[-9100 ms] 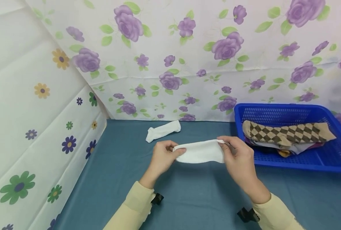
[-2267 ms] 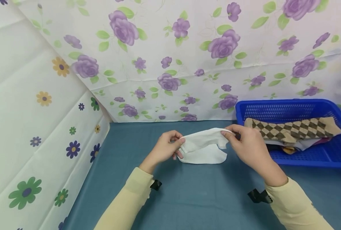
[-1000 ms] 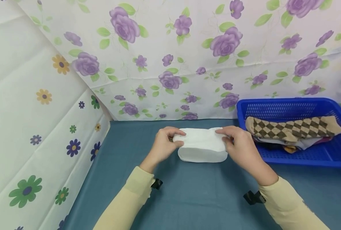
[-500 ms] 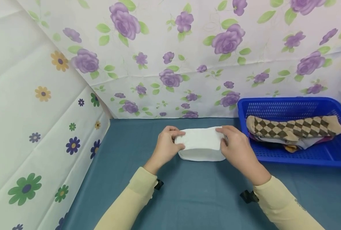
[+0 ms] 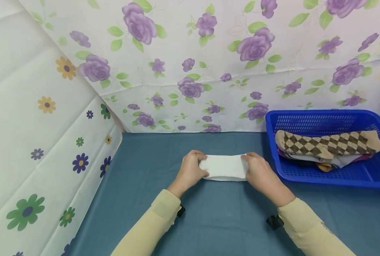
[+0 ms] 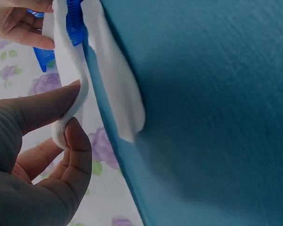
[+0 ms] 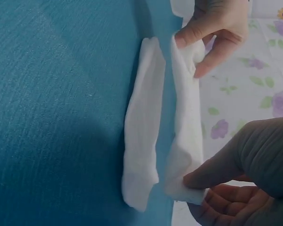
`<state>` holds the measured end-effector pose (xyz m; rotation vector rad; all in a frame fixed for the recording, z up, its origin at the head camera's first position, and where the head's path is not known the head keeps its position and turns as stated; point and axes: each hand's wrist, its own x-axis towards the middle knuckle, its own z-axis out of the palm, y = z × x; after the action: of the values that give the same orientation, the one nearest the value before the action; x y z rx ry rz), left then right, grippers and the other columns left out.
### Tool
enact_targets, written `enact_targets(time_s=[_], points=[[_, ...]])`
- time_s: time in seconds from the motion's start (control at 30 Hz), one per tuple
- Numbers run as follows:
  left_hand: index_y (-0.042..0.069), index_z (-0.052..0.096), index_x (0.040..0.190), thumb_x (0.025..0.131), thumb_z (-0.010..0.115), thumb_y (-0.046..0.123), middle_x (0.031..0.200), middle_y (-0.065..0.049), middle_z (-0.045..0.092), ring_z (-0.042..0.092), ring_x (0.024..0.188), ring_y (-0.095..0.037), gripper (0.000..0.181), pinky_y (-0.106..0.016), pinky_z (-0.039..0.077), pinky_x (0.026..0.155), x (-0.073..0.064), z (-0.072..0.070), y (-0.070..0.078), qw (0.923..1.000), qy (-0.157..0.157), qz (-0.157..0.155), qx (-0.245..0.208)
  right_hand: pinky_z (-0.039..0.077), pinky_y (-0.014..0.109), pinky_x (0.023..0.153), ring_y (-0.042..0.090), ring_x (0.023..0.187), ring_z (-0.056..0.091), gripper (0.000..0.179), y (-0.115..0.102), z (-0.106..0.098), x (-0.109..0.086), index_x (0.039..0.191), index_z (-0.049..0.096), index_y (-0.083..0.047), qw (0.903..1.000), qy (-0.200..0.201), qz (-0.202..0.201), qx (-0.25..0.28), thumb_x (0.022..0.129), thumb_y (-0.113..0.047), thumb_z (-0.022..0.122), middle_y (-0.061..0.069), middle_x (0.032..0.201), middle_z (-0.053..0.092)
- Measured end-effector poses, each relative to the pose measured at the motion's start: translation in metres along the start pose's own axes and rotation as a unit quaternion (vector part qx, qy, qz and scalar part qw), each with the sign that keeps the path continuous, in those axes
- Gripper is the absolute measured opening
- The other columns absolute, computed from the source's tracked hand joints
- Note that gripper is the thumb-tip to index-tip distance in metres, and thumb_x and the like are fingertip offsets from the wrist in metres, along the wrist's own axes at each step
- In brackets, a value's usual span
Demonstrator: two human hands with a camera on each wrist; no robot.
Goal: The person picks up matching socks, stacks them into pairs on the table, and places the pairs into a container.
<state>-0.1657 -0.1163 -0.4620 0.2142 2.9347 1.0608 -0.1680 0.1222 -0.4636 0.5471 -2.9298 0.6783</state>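
In the head view both hands hold a white sock (image 5: 226, 166) stretched sideways over a second one, whose lower edge shows beneath it. My left hand (image 5: 191, 171) pinches its left end between thumb and fingers; my right hand (image 5: 259, 173) grips the right end. The left wrist view shows the held sock (image 6: 82, 89) curving between thumb and fingertips. Below it on the blue-green cloth lies the other white sock (image 6: 117, 82). From the right wrist, the lying sock (image 7: 144, 127) appears flat, with a gap to the held sock (image 7: 185, 127).
To the right stands a blue plastic basket (image 5: 318, 182). Inside it, a brown-and-beige argyle sock (image 5: 331, 145) lies on top of other folded socks. A flowered sheet (image 5: 190, 64) hangs behind the cloth-covered table (image 5: 209, 227), and another flowered sheet (image 5: 49, 142) borders the left.
Earlier, one white sock lay at the back while the other was held. A held sock was then over a lying one; it has since come down and nearer, covering most of it.
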Motion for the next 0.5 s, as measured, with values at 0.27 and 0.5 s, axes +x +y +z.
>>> enact_targets(time_s=[0.27,0.5], points=[[0.005,0.067,0.114,0.063,0.086,0.008,0.118,-0.008,0.058,0.056,0.111,-0.025,0.055,-0.035,0.051,0.088,0.004,0.008,-0.008,0.9998,-0.014,-0.016,-0.003,0.051,0.049,0.083,0.039,0.107,0.059,0.044,0.008,0.010,0.003,0.115,0.063,0.007,0.9995,-0.030,0.009,0.005,0.072,0.015,0.056,0.027,0.117,0.059],[0.004,0.067,0.113,0.061,0.087,0.008,0.117,-0.009,0.062,0.058,0.110,-0.024,0.055,-0.035,0.051,0.088,0.008,0.012,-0.013,0.9997,-0.016,-0.015,-0.006,0.050,0.049,0.086,0.040,0.111,0.056,0.047,0.017,0.017,0.006,0.116,0.063,0.005,0.9989,-0.047,0.003,0.006,0.071,0.016,0.054,0.026,0.119,0.058]])
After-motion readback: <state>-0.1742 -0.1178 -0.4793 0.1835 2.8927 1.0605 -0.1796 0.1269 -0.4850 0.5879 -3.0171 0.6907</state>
